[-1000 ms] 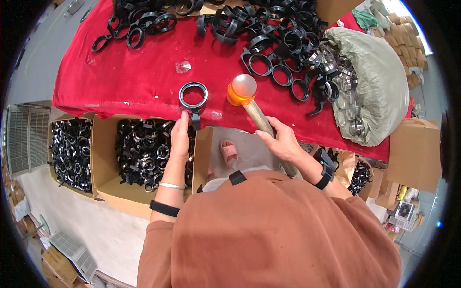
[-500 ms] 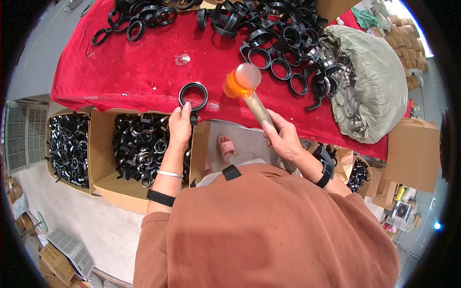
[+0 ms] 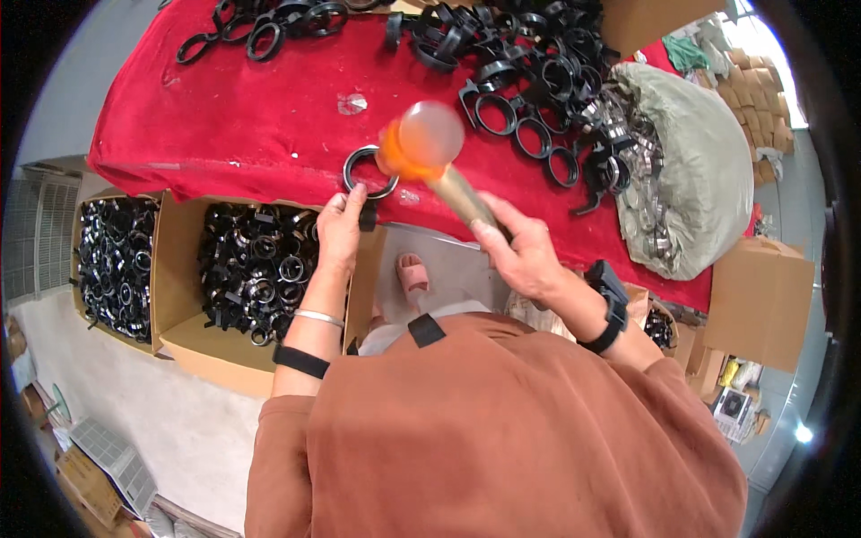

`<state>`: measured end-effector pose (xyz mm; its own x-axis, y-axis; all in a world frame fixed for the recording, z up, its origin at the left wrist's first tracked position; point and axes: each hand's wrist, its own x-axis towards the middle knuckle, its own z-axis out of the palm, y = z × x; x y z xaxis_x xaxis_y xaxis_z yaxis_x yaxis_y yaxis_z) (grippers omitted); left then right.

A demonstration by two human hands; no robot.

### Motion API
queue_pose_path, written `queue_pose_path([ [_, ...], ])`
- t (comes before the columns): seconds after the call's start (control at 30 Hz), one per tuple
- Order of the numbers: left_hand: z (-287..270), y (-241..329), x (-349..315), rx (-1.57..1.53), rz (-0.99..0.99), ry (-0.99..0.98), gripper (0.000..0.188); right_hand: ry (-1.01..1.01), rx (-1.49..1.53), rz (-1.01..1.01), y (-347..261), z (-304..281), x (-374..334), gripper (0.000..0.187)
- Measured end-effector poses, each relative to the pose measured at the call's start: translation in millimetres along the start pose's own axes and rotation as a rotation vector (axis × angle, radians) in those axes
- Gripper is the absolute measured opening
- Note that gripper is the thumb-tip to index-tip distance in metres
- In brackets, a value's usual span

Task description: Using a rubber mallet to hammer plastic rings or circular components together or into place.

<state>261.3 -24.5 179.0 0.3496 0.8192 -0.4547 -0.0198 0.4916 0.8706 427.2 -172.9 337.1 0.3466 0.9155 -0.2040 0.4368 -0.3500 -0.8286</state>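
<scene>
Pinching a black ring (image 3: 351,169) with the left hand (image 3: 339,233) at the near edge of the table (image 3: 260,125). Gripping a mallet (image 3: 454,189) by its handle in the right hand (image 3: 527,254).

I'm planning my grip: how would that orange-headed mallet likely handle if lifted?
The mallet is probably head-heavy, its bulky head sitting on a slim handle. The handle looks straight and woodlike, so it should feel stiff in the right hand. Laid down, it might roll, since the head's face looks round.
</scene>
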Motion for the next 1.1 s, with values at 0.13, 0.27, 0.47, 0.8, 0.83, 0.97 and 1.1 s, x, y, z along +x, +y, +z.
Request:
queue_pose_path([
  [0.13,17.3,12.5,-6.8,-0.083,-0.006,-0.005,0.034,0.189,0.076,-0.322,-51.0,3.9,24.6,0.040],
  [0.27,11.3,7.8,-4.5,-0.167,-0.036,-0.034,0.030,-0.017,-0.211,-0.131,5.6,43.7,61.4,0.037],
  [0.47,7.1,5.4,0.0,-0.038,-0.050,0.032,0.029,-0.007,-0.156,-0.191,-41.6,22.9,83.3,0.044],
  [0.8,6.1,4.5,0.0,-0.096,-0.069,-0.056,0.031,0.132,-0.110,-0.182,1.7,5.3,53.8,0.047],
  [0.83,9.7,6.1,5.8,-0.124,-0.053,-0.051,0.032,-0.051,0.043,0.348,-11.8,-2.6,56.7,0.046],
  [0.97,2.4,-8.4,6.0,-0.080,-0.043,-0.009,0.037,-0.021,0.111,0.190,-46.2,-18.0,56.2,0.046],
  [1.1,7.1,-1.2,0.3,-0.199,-0.077,-0.043,0.040,0.031,0.132,-0.059,-73.0,-11.3,60.5,0.046],
])
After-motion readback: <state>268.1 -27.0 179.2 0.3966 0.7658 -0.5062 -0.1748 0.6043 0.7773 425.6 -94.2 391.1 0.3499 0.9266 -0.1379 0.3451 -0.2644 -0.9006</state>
